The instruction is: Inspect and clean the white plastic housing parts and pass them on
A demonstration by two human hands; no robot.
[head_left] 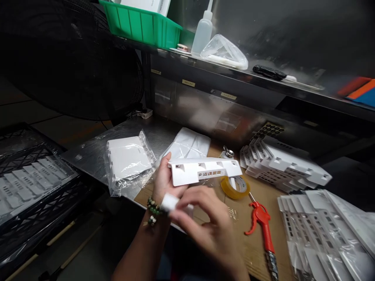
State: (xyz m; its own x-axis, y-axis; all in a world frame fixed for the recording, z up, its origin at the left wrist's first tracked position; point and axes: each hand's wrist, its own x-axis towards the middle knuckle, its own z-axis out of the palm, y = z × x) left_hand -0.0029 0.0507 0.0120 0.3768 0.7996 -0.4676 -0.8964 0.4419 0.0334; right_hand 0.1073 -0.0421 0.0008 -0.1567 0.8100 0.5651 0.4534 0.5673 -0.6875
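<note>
My left hand (163, 180) grips a long white plastic part (204, 170) with cut-out slots, held level above the workbench. A bead bracelet (152, 210) is on that wrist. My right hand (207, 224) is lower and nearer to me, fingers curled, pinching a small white piece (169, 202) at its fingertips just below the long part. The right hand is blurred by motion.
A bagged stack of white parts (128, 160) lies left on the steel bench (88, 152). More white parts are stacked at right (281, 166) and far right (325, 230). A tape roll (235, 186) and red air gun (262, 224) lie on cardboard. A green bin (140, 25) and squeeze bottle (202, 33) sit on the shelf.
</note>
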